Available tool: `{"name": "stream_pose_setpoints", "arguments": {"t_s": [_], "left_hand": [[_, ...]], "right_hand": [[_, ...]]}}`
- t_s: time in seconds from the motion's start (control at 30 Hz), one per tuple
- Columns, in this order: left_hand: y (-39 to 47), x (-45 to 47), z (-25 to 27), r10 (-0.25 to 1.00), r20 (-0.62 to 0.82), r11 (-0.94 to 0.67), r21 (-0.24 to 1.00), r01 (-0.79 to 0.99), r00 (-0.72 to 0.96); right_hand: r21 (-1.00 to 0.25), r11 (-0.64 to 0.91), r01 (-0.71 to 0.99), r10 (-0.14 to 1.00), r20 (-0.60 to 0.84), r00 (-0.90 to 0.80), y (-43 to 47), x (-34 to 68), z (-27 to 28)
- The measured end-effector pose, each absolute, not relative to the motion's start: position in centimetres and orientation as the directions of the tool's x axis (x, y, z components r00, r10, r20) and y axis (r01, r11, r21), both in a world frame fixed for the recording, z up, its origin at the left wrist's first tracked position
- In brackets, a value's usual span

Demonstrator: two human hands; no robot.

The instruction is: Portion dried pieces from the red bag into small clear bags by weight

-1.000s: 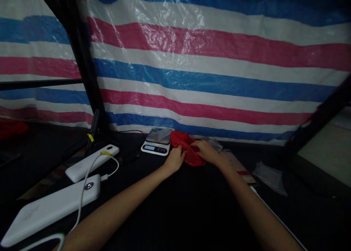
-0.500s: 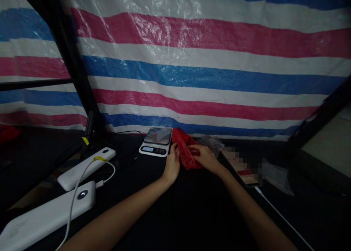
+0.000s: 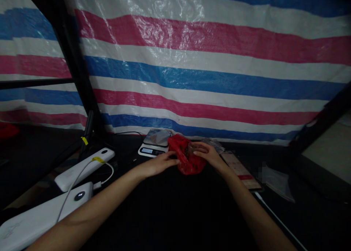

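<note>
A crumpled red plastic bag (image 3: 189, 166) lies on the black table with its mouth open; small dark contents show dimly inside. My left hand (image 3: 159, 164) is at the bag's left edge, its thumb and fingers closed around the plastic. Over the bag's opening, my right hand (image 3: 208, 155) grips a small clear cup (image 3: 192, 147), tilted at the mouth of the bag. What the cup holds, if anything, I cannot make out. Just left of the bag stands a white kitchen scale (image 3: 149, 150) with a lit display and a shiny plate on top.
Two white power banks (image 3: 85, 168) with a white cable lie at left. A phone or tablet (image 3: 238, 167), plugged into a white cord, lies right of my right hand. Clear plastic bags (image 3: 279, 183) lie beyond it. A striped tarp (image 3: 192, 75) hangs behind the table.
My left hand has turned flatter and reaches in from the left. The bag's mouth has opened wider and lower, and the clear cup now shows in my right hand.
</note>
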State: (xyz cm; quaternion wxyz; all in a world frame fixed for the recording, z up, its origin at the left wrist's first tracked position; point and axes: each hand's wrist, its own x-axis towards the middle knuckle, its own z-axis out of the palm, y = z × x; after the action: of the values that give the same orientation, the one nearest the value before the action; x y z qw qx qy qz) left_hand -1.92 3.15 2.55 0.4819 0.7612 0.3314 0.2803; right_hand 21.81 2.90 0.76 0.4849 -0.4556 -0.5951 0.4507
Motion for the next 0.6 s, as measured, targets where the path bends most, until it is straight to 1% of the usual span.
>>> {"name": "stream_pose_setpoints", "arguments": {"t_s": [0.03, 0.07, 0.13, 0.17, 0.23, 0.3, 0.33, 0.37, 0.43, 0.5, 0.53, 0.6], "left_hand": [[3.7, -3.4, 3.9, 0.757, 0.091, -0.387, 0.86, 0.331, 0.647], [4.5, -4.6, 5.1, 0.767, 0.089, -0.443, 0.79, 0.423, 0.636], [6.4, -6.1, 6.6, 0.823, 0.139, -0.502, 0.632, 0.59, 0.551], [7.6, -6.4, 6.8, 0.831, 0.211, -0.534, 0.558, 0.635, 0.514], [10.1, -6.0, 6.0, 0.803, 0.371, -0.594, 0.428, 0.681, 0.467], [12.5, -4.8, 4.4, 0.792, 0.447, -0.576, 0.32, 0.753, 0.416], [13.5, -4.1, 3.6, 0.796, 0.442, -0.56, 0.278, 0.78, 0.414], [14.3, -3.5, 2.9, 0.808, 0.415, -0.542, 0.246, 0.803, 0.418], [15.3, -2.6, 1.8, 0.846, 0.314, -0.505, 0.213, 0.836, 0.431], [15.7, -2.2, 1.1, 0.864, 0.242, -0.491, 0.216, 0.844, 0.441], [15.8, -2.2, 0.9, 0.863, 0.24, -0.495, 0.233, 0.837, 0.444], [15.8, -2.4, 0.6, 0.846, 0.297, -0.525, 0.309, 0.793, 0.444]], "right_hand": [[-0.978, 0.185, 0.102, 0.979, 0.173, -0.112, 2.8, 21.7, 1.1], [-0.976, 0.195, 0.102, 0.977, 0.184, -0.109, 2.8, 21.6, 1.4], [-0.97, 0.217, 0.112, 0.974, 0.207, -0.097, 2.8, 21.2, 1.9], [-0.966, 0.229, 0.121, 0.971, 0.219, -0.094, 2.8, 20.9, 2.2], [-0.957, 0.254, 0.139, 0.965, 0.243, -0.095, 2.8, 20.3, 2.6], [-0.95, 0.272, 0.155, 0.96, 0.258, -0.107, 2.9, 19.8, 3.1], [-0.947, 0.279, 0.161, 0.958, 0.263, -0.114, 2.9, 19.6, 3.3], [-0.943, 0.285, 0.169, 0.956, 0.267, -0.123, 2.9, 19.5, 3.5], [-0.934, 0.296, 0.201, 0.951, 0.269, -0.151, 3.0, 19.3, 4.0], [-0.919, 0.308, 0.245, 0.945, 0.267, -0.188, 3.2, 19.5, 4.4], [-0.91, 0.316, 0.267, 0.942, 0.267, -0.206, 3.4, 19.6, 4.6], [-0.89, 0.333, 0.311, 0.936, 0.272, -0.224, 4.1, 19.8, 5.0]]}}
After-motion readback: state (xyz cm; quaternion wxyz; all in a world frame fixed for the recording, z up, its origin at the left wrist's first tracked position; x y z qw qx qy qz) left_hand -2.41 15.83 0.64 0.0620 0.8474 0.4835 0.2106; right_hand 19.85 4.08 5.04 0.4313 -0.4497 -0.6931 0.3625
